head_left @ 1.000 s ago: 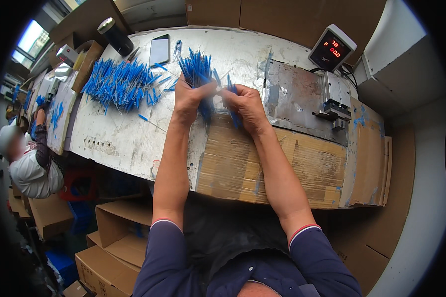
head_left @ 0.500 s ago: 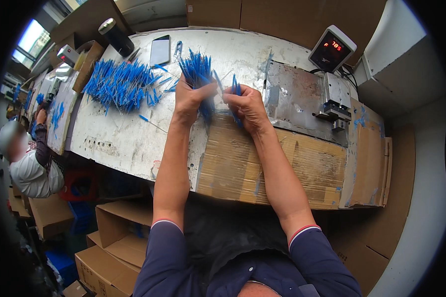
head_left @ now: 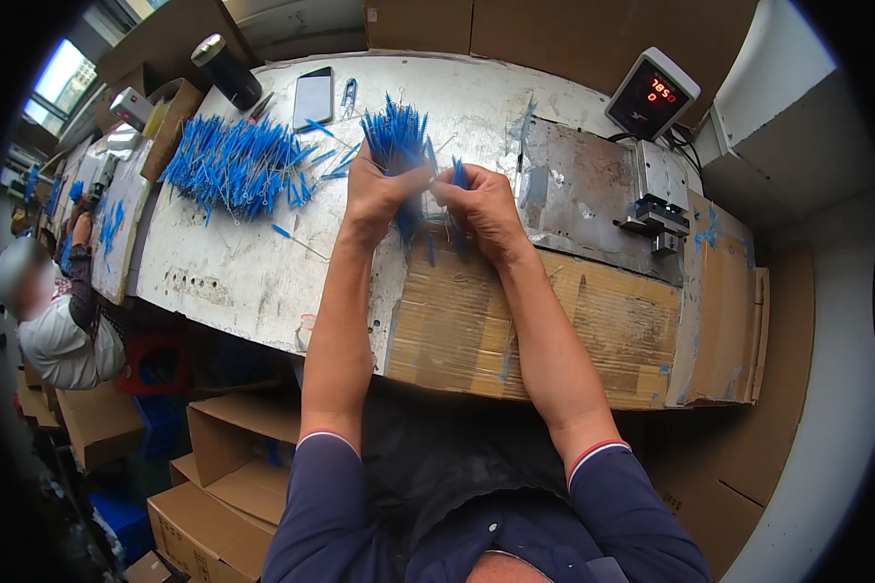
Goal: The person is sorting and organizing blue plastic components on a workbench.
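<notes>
My left hand [head_left: 375, 198] is closed round a thick bundle of small blue wire brushes [head_left: 396, 134], bristle ends fanning up above the fingers. Close against it, my right hand [head_left: 486, 209] pinches a few more blue brushes [head_left: 459, 173]; their exact number is hidden by the fingers. The two hands nearly meet at the fingertips, where blurred blue brush ends hang below. To the left lies a wide heap of the same brushes [head_left: 233, 170] with thin metal wire stems. One single brush [head_left: 297, 241] rests apart, nearer to me.
A phone [head_left: 313, 97], small snips [head_left: 349, 94] and a dark flask [head_left: 226, 73] stand or lie at the back. Rightward are a metal plate [head_left: 583, 180], a metal fixture [head_left: 661, 219] and a red-digit display [head_left: 651, 95]. Cardboard [head_left: 457, 330] covers the near edge. A co-worker [head_left: 63, 321] sits far left.
My right fingers have moved slightly left, closer to the bundle in my left hand. The bundle has shifted a little to the right, and the display's digits have changed.
</notes>
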The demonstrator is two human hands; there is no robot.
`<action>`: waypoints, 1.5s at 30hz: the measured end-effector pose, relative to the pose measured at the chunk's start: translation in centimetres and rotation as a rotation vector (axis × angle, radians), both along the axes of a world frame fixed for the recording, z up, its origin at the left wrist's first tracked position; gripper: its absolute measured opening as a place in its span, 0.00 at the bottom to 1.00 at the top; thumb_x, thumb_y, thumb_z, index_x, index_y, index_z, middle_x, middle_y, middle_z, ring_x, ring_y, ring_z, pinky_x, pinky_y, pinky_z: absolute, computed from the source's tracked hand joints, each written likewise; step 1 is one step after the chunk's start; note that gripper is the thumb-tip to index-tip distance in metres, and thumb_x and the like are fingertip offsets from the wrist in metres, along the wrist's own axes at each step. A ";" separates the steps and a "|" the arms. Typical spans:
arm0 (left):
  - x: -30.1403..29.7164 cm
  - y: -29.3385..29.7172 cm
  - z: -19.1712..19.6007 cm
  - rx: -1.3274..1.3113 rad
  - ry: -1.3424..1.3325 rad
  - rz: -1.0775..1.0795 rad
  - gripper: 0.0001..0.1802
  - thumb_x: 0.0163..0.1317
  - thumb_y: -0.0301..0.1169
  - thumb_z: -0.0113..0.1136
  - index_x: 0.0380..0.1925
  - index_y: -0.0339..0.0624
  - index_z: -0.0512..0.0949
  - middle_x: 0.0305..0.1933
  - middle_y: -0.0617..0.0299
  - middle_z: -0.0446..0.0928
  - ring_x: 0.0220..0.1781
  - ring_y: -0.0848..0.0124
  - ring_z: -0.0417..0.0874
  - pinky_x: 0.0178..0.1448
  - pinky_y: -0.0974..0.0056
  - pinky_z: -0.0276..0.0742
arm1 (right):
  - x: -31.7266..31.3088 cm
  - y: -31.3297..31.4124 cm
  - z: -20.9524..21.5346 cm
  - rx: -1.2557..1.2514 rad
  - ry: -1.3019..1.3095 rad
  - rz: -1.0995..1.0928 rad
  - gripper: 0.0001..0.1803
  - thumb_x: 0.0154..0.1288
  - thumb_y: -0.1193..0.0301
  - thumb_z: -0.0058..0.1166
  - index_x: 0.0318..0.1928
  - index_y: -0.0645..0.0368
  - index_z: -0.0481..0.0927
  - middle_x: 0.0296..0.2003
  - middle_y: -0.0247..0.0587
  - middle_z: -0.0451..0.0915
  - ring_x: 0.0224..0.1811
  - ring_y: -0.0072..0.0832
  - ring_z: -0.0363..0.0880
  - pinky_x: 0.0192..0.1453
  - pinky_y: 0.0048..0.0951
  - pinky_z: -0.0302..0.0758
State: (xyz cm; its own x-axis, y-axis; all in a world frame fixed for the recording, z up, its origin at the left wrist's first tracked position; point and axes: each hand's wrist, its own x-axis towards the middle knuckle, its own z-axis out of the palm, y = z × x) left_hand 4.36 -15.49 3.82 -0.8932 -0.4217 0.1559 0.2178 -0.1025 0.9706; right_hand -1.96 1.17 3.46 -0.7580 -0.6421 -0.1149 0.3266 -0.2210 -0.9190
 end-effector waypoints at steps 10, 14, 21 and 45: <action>0.0 -0.4 -0.4 -0.021 -0.031 -0.037 0.23 0.53 0.20 0.75 0.50 0.39 0.80 0.43 0.58 0.87 0.41 0.73 0.88 0.49 0.66 0.86 | 0.0 0.2 0.2 0.066 0.014 0.060 0.06 0.61 0.77 0.71 0.33 0.60 0.84 0.26 0.26 0.80 0.26 0.12 0.72 0.30 0.17 0.65; -0.1 -0.8 -0.3 -0.030 -0.048 -0.071 0.25 0.53 0.21 0.76 0.51 0.39 0.79 0.43 0.58 0.87 0.42 0.72 0.88 0.50 0.66 0.85 | -0.1 0.2 0.0 0.050 0.009 0.049 0.06 0.61 0.76 0.71 0.33 0.60 0.85 0.26 0.25 0.80 0.26 0.12 0.71 0.29 0.17 0.63; 0.2 -0.4 0.4 -0.063 -0.062 -0.061 0.20 0.51 0.22 0.75 0.44 0.39 0.80 0.40 0.63 0.85 0.40 0.74 0.84 0.49 0.68 0.81 | -0.1 0.0 -0.5 -0.024 -0.020 0.054 0.07 0.65 0.73 0.70 0.33 0.57 0.83 0.24 0.23 0.78 0.23 0.10 0.67 0.26 0.16 0.60; 0.2 -0.4 0.1 -0.016 -0.055 -0.016 0.16 0.54 0.22 0.75 0.41 0.41 0.81 0.35 0.65 0.84 0.34 0.76 0.83 0.43 0.69 0.80 | -0.4 -0.8 -1.8 -0.169 -0.086 -0.145 0.06 0.74 0.70 0.59 0.39 0.58 0.79 0.31 0.35 0.83 0.21 0.13 0.69 0.20 0.15 0.60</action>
